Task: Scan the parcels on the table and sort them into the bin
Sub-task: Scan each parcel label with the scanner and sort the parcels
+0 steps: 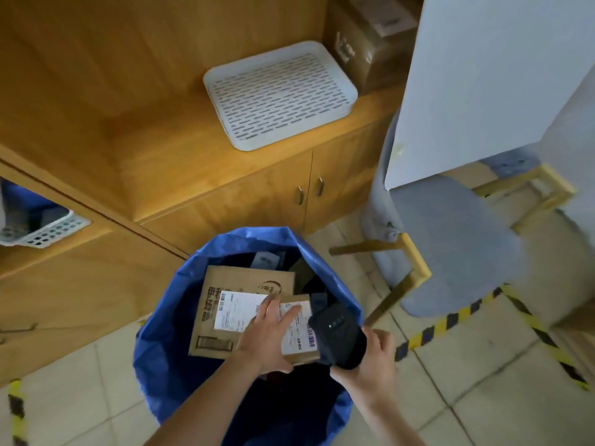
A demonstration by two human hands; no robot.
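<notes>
1. Wooden bench (161, 149) carries a white slotted tray (280, 94) and a brown carton (370, 43); below it I see pale floor tiles (483, 397) with yellow-black tape (450, 320).
2. The left hand (270, 336) pinches a small labelled parcel (301, 341), thumb under and fingers spread on top, above the blue-lined bin (167, 317) and a larger box (238, 281) inside.
3. The right hand (370, 358) wraps a black scanner (338, 336) just beside the parcel.
4. Dark shapes deeper in the bin are blurred, perhaps more parcels; a white basket (48, 230) is cut off at left.

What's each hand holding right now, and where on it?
The left hand holds the small parcel by its near left end, fingers across the label. The right hand holds the black scanner by its lower body.
</notes>
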